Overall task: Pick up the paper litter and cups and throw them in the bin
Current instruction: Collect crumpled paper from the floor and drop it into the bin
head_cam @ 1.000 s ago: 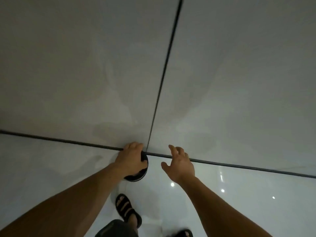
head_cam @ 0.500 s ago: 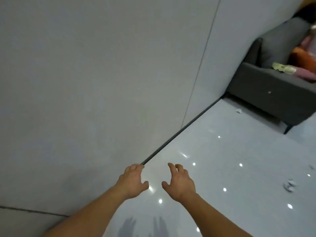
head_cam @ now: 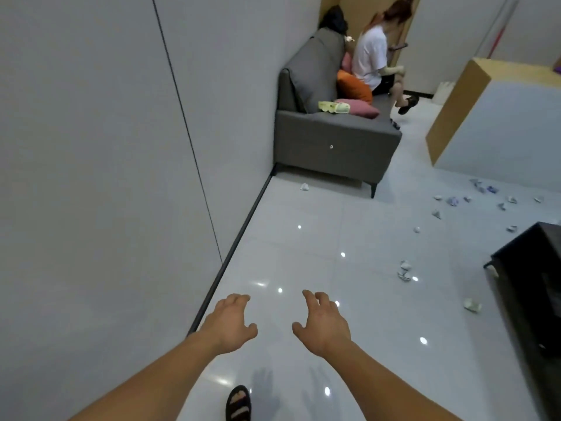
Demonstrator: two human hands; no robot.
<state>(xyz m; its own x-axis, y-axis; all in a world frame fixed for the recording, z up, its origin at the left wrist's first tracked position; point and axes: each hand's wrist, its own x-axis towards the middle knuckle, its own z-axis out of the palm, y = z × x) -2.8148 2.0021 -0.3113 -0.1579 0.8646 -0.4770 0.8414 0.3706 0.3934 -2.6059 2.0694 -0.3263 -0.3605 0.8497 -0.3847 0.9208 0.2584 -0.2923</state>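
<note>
1. The nearest paper wad (head_cam: 404, 271), crumpled white with bluish print, lies on the floor ahead and to the right of the hands, well apart from them.
2. A second wad (head_cam: 472, 305) sits near the corner of the dark table. Smaller scraps (head_cam: 452, 201) are scattered farther off on the right, and one white ball (head_cam: 304, 186) lies just in front of the sofa.
3. The left hand (head_cam: 229, 325) and right hand (head_cam: 323, 323) reach out side by side above the tiles, backs up. Their fingers are loosely curved and spread, and both hold nothing.
4. The floor (head_cam: 303, 238) is pale glossy tile that mirrors pinpoints of light and shows faint hand shadows.
5. The wall (head_cam: 91, 147) on the left is matte grey panelling with a thin dark seam and a black strip along its foot.
6. The sofa (head_cam: 334, 141) is boxy, in grey woven fabric on slim dark legs. It holds an orange cushion (head_cam: 353, 86) and a pink cushion (head_cam: 361, 107), and a person in a white shirt (head_cam: 368, 56) sits at its far end.
7. The table (head_cam: 534, 268) is black and square-edged.
8. A black strapped sandal (head_cam: 239, 402) shows below the hands.
</note>
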